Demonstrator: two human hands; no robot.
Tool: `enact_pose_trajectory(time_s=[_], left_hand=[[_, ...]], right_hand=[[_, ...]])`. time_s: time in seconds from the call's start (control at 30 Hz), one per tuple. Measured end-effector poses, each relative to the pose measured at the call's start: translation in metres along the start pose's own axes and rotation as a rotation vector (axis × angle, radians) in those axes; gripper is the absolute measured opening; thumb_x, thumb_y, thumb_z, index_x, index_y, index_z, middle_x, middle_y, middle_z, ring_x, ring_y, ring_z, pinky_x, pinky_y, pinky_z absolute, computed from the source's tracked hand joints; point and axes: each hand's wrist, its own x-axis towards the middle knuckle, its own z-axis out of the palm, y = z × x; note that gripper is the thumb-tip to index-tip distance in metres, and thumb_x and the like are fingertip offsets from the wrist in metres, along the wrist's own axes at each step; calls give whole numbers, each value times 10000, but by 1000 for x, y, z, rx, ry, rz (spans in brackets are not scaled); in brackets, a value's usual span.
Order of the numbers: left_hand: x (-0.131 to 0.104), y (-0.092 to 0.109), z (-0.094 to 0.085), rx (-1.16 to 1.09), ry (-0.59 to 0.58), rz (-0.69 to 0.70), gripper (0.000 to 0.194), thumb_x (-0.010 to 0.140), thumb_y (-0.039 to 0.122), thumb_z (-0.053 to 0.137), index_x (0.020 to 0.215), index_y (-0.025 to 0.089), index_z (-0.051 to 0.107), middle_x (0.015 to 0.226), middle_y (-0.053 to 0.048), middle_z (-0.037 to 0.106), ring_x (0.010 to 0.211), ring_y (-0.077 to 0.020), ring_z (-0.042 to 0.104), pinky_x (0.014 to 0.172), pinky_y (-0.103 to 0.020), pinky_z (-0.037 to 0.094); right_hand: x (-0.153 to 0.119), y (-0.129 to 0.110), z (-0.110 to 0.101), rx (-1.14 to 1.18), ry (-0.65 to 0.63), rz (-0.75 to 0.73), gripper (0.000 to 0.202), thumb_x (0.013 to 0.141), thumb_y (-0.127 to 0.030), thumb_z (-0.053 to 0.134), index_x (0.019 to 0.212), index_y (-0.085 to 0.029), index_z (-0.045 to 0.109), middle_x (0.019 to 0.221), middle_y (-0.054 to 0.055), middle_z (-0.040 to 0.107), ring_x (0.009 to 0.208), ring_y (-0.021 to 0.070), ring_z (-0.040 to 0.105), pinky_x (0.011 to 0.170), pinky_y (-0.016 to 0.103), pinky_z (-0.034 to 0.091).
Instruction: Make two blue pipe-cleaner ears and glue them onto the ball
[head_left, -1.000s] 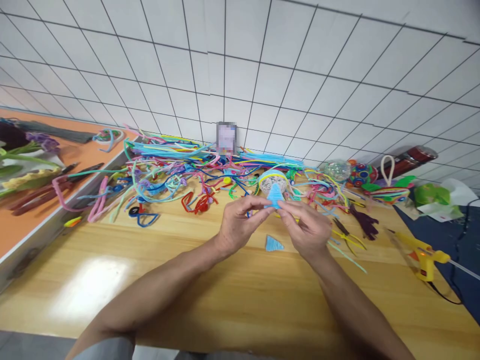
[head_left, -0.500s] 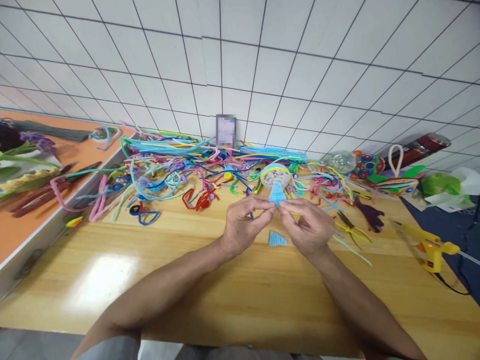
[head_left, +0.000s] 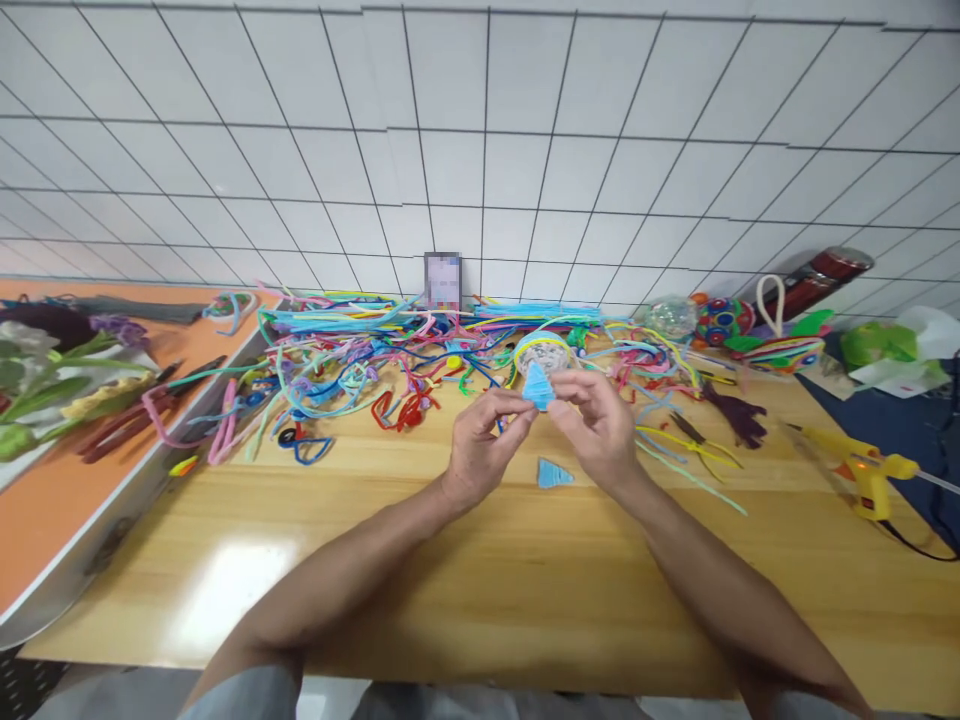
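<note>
Light-blue, ridged triangular piece (head_left: 537, 390), tip upward, pinched in the left hand (head_left: 482, 445); right hand (head_left: 598, 428) at its edge, grip unclear.

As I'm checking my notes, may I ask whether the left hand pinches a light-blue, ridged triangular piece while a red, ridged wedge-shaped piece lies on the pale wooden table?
Not quite: the ridged wedge-shaped piece on the pale wooden table is light blue, not red, as the head view shows. The left hand does pinch the ridged triangular piece.
</note>
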Motion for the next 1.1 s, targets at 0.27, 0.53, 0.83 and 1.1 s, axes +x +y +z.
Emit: enact_pose_trajectory(time_s=[0.27, 0.53, 0.83, 1.1], left_hand=[[-1, 3, -7, 143, -51, 90, 39, 984, 202, 691, 962, 208, 722, 880, -31, 763, 842, -138, 728, 765, -263, 560], [-13, -13, -5, -51, -29, -228, 380, 933, 386, 765, 1220, 202, 599, 1028, -51, 720, 823, -123, 709, 768, -264, 580], [-31, -26, -1, 310, -486, -206, 146, 969, 288, 632, 911, 176, 705, 833, -39, 691, 755, -148, 617, 748, -280, 503], [-54, -23, 10, 542, -920, -254, 279, 863, 274, 774, 1102, 149, 701, 1139, -139, 672, 1060, -285, 650, 948, -398, 524]], right_hand=[[5, -8, 4, 108, -123, 222, 315, 912, -488, 709, 765, -217, 646, 644, -28, 616, 603, 129, 560, 596, 269, 466], [10, 11, -3, -43, -102, 128, 263, 946, -447, 642, 803, -228, 619, 696, -31, 592, 648, 140, 535, 635, 282, 441], [-23, 65, -44, -449, -281, 315, 242, 893, -393, 618, 741, -217, 683, 651, -16, 658, 635, 163, 582, 634, 292, 407], [-61, 79, -61, -554, -206, 286, 202, 858, -402, 644, 826, -221, 729, 828, 60, 757, 759, 214, 655, 755, 347, 483]])
